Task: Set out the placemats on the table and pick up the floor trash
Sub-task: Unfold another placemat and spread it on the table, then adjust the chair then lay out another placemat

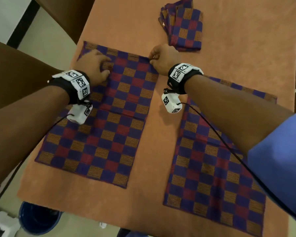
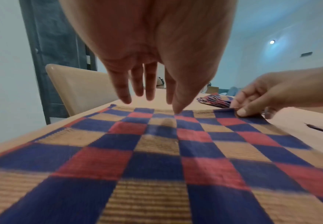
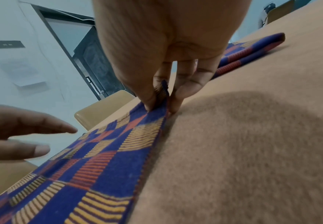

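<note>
Woven checked placemat is pinched at its far corner by right hand, long axis running back toward the wearer; left hand is laid flat, fingers straight, beside.

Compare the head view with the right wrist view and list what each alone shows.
Head only: the second spread placemat, the blue bucket and white scrap on the floor.
Right wrist only: the right thumb and fingertips pinching the placemat's corner.
Both: the checked placemat, folded stack, left hand, right hand.
</note>
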`<state>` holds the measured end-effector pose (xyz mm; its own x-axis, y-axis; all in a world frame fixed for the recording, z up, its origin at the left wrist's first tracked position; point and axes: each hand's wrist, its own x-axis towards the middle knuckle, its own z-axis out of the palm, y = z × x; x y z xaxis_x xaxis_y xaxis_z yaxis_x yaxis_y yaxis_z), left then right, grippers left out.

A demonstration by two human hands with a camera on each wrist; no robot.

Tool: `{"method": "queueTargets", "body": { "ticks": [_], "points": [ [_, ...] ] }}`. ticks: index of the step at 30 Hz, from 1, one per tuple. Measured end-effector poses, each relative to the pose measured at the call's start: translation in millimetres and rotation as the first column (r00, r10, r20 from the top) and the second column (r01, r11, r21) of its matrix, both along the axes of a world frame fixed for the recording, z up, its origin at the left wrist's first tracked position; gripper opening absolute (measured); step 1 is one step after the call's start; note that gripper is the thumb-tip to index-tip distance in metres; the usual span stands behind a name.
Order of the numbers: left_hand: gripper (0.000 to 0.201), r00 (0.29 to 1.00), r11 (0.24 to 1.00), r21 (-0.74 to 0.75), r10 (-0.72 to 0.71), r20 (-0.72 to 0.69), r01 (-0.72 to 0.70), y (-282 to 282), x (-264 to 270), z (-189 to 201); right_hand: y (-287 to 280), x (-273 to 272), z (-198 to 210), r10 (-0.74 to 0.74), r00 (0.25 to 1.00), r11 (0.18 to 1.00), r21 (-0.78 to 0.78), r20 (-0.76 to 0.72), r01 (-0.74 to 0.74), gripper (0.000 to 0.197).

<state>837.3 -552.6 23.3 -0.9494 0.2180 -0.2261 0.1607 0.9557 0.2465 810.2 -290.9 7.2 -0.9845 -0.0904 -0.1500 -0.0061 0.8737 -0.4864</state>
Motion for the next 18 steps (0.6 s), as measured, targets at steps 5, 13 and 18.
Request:
{"method": "queueTargets", "body": {
  "ticks": [5, 13, 18],
  "points": [
    [0.052, 0.999, 1.000, 0.010, -0.014, 0.032, 0.014, 2.1, 73.3, -9.2, 4.8, 27.8, 2.6, 0.099, 0.993, 0.995, 0.012, -0.068, -0.098, 0.044],
    [0.061, 0.979, 0.997, -0.009, 0.071, 0.191, -0.070, 64.4, 250.3, -13.9, 73.0, 189.1, -10.3, 0.268, 0.963, 0.963, -0.013, -0.031, -0.269, 0.034],
    [0.062, 0.972, 0.996, -0.027, 0.083, 0.219, -0.079, 101.3, 331.8, -14.9, 119.9, 307.8, -17.7, 0.242, 0.969, 0.959, 0.166, -0.058, -0.230, 0.037]
  ]
}}
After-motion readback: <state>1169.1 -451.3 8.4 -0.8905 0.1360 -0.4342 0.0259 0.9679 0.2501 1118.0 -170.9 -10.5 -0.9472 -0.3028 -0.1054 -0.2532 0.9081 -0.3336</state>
